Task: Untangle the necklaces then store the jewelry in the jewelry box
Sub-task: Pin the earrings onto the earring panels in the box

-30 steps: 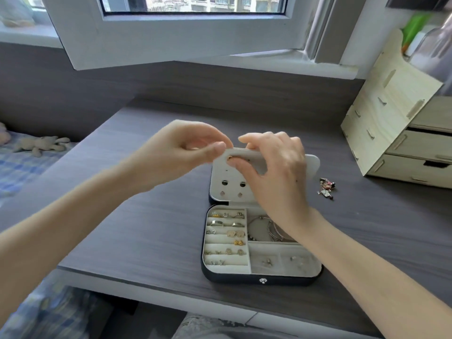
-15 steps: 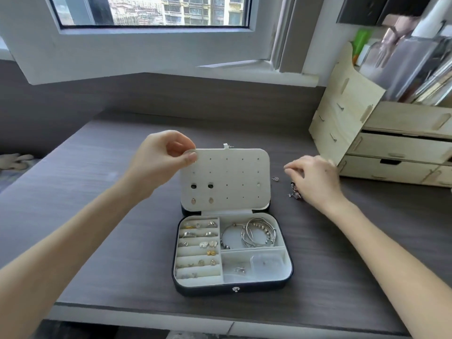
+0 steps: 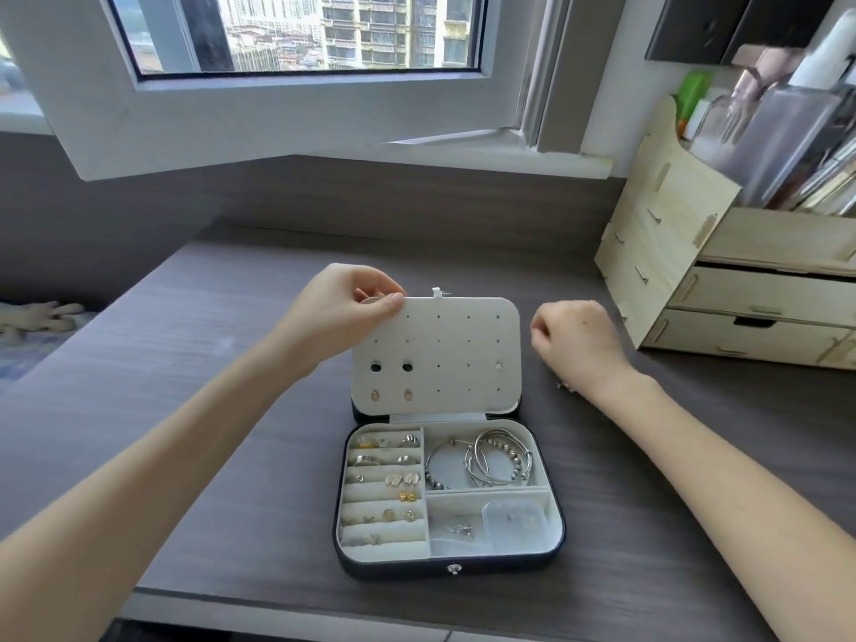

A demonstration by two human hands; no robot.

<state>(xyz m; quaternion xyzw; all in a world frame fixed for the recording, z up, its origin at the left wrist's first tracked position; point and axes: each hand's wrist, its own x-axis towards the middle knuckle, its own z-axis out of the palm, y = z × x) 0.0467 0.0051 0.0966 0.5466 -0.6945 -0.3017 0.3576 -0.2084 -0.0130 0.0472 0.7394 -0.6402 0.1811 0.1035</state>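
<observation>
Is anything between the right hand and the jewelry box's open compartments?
Nothing visible. The right hand hovers over the desk right of the jewelry box. The left hand pinches the earring panel upright at the back, so the compartments below lie uncovered. Whether the right hand holds anything cannot be told.
</observation>
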